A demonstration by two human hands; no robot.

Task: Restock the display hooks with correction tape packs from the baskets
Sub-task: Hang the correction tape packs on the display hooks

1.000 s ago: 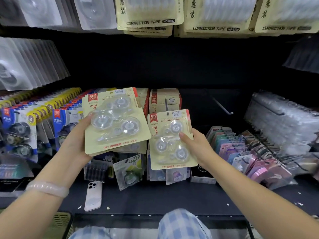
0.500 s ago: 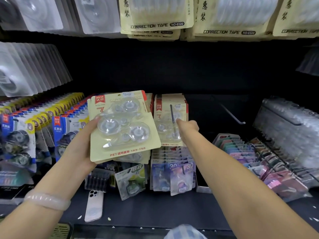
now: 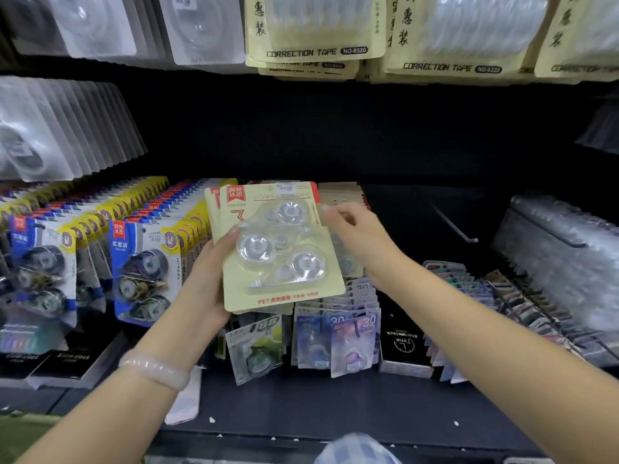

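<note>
Left hand (image 3: 204,279) gripping a stack of cream correction tape packs (image 3: 278,249), held up before the hanging rows. Right hand (image 3: 361,236) blurred just right of the packs, fingers loosely curled, holding nothing.

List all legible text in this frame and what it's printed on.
"CORRECTION TAPE NO-8320": cream hanging packs on the top row.
"3" and "PET": cream pack gripped in the left hand.
"30": purple packs below it.
"88": green pack.
"Alarm clock", upside down: black box.
Chinese characters on the blue packs and all fine print: too blurred to read.
</note>
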